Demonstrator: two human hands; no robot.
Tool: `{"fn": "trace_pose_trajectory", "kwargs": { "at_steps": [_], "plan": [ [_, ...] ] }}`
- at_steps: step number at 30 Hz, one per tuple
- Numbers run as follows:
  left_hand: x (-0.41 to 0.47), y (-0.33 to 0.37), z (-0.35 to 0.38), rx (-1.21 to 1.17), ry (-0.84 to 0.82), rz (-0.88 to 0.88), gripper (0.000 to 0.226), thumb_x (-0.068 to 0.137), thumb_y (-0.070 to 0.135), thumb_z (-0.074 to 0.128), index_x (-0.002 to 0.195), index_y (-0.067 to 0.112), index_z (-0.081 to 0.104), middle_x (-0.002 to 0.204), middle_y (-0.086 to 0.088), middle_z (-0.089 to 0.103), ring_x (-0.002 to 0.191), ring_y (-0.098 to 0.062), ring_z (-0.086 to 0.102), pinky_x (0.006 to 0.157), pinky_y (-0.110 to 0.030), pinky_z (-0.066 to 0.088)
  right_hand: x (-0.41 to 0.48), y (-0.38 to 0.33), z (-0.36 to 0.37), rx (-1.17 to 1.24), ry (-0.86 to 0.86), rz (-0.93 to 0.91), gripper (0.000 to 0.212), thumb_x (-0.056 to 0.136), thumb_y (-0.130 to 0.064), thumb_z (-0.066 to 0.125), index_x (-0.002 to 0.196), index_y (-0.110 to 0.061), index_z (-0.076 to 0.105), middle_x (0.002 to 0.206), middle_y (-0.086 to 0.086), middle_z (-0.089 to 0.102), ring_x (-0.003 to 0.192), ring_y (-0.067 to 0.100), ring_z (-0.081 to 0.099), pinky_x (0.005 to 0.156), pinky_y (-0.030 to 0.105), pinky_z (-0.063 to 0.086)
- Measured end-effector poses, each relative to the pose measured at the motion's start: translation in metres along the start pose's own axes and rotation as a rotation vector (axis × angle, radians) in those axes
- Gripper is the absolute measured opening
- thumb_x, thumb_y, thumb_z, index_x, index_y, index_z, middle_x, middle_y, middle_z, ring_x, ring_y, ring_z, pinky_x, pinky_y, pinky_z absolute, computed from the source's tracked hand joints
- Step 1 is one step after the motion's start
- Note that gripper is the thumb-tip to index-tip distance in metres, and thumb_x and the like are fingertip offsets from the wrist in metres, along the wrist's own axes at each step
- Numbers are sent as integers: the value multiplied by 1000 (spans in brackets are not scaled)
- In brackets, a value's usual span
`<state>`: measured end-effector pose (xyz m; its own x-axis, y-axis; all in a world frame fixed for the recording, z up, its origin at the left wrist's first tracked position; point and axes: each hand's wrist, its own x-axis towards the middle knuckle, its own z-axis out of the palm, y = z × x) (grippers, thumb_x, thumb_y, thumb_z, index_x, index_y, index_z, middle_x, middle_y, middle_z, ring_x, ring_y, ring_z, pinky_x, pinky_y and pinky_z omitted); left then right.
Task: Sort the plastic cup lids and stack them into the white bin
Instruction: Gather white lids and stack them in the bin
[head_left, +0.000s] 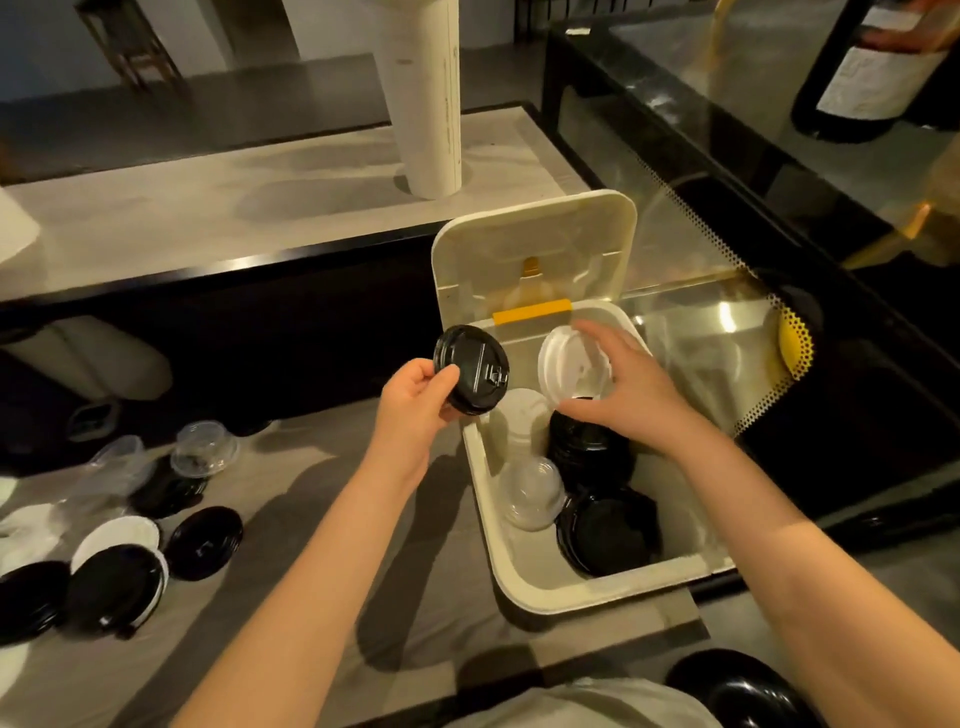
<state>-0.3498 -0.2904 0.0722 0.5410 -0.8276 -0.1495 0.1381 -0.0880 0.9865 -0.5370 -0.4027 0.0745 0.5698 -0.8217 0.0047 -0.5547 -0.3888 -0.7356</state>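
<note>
Gripping black lid (471, 376) just left of white bin (519, 590), left hand (415, 402) curls round rim; right hand (626, 387) holds white lid (563, 364) over bin, above black lid stack (587, 447) inside.

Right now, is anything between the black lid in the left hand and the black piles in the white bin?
Yes. The right hand, holding a white lid, hangs over the farther black pile in the white bin. The nearer black pile looks open to the black lid in the left hand.
</note>
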Motion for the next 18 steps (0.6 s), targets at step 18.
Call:
{"fn": "trace_pose_trajectory", "kwargs": {
  "at_steps": [18],
  "plan": [
    [3, -9, -30, 2, 236, 5, 8, 91, 8, 54, 91, 16, 56, 90, -4, 66, 90, -19, 65, 83, -37, 53, 78, 20, 87, -584, -424, 89, 76, 68, -36, 80, 127, -11, 38, 126, 7, 43, 112, 29, 53, 83, 37, 47]
  ]
}}
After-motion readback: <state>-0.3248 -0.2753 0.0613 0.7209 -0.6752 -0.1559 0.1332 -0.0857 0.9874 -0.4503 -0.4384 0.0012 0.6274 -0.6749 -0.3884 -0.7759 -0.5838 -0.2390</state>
